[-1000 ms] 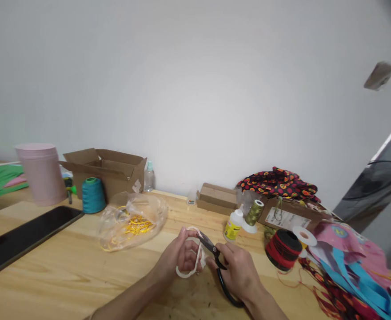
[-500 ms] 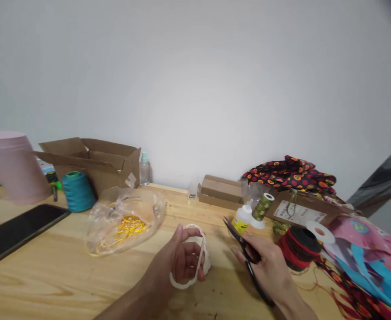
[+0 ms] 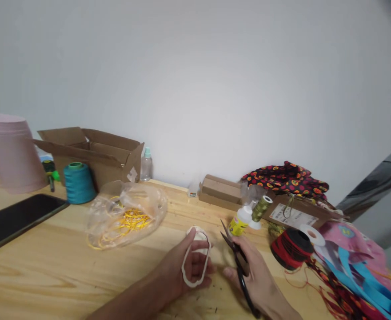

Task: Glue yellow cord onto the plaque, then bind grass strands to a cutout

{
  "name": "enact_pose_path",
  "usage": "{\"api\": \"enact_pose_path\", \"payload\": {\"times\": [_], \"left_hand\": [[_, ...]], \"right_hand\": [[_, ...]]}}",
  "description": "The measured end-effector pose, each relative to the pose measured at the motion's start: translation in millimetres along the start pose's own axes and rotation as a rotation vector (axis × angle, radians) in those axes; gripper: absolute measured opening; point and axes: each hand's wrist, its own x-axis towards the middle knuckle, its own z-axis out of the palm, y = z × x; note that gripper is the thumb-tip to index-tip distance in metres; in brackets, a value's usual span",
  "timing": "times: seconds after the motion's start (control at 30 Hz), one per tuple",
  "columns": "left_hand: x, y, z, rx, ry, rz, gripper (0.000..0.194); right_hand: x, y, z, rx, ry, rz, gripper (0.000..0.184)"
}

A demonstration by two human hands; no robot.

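Observation:
My left hand [image 3: 176, 270] is closed around a cream-white oval frame with a wavy edge [image 3: 193, 284], its thumb on the upper rim and its fingers showing through the opening. What the frame is made of I cannot tell. To the right, my right hand [image 3: 259, 280] grips black scissors [image 3: 229, 241], fingers at the handle loops. Their blades point up and away, slightly apart, with nothing between them. The blade tips are clear of the white frame. Just beyond the scissors stands a white glue-type bottle with a yellow label [image 3: 239, 221].
A plastic bag with yellow cord [image 3: 133, 220], a teal thread cone [image 3: 78, 183], a phone [image 3: 18, 220] and an open carton [image 3: 110, 166] are on the left. On the right lie a red cord spool [image 3: 291, 249], green thread [image 3: 261, 208], ribbons [image 3: 357, 271] and printed cloth [image 3: 285, 178].
The white frame has turned and moved slightly right in my left hand. The scissors have shifted a little left, and their blades look wider apart. The whole view has shifted slightly.

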Motion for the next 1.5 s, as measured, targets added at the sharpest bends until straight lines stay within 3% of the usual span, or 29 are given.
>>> {"api": "enact_pose_path", "payload": {"times": [0.1,0.3,0.57,0.7,0.87,1.07,1.5], "left_hand": [[0.2,6.8,-0.7,-0.023,0.068,0.08,0.047],[0.7,1.0,-4.9,-0.027,-0.096,0.046,0.041],[5.1,-5.5,-5.5,0.027,-0.114,0.021,0.045],[8.6,-8.9,-7.8,0.06,-0.08,0.003,0.049],[6.0,-12.4,-4.7,0.04,-0.016,-0.113,0.055],[8.5,-10.9,-4.2,0.044,0.017,-0.051,0.05],[7.8,-10.1,-6.2,0.199,-0.007,-0.053,0.059]], "right_hand": [[0.3,-1.9,0.7,-0.046,-0.047,0.044,0.032],[-1.9,-4.8,2.9,-0.136,-0.036,0.152,0.015],[-4.9,-20.5,10.0,-0.05,-0.111,0.197,0.022],[-12.7,-10.0,8.0,-0.068,-0.131,0.168,0.022],[-22.7,2.5,2.7,-0.135,-0.039,0.185,0.032],[-21.6,-6.6,7.0,-0.091,-0.071,0.128,0.028],[-17.6,-14.9,5.8,-0.128,-0.088,0.237,0.031]]}}
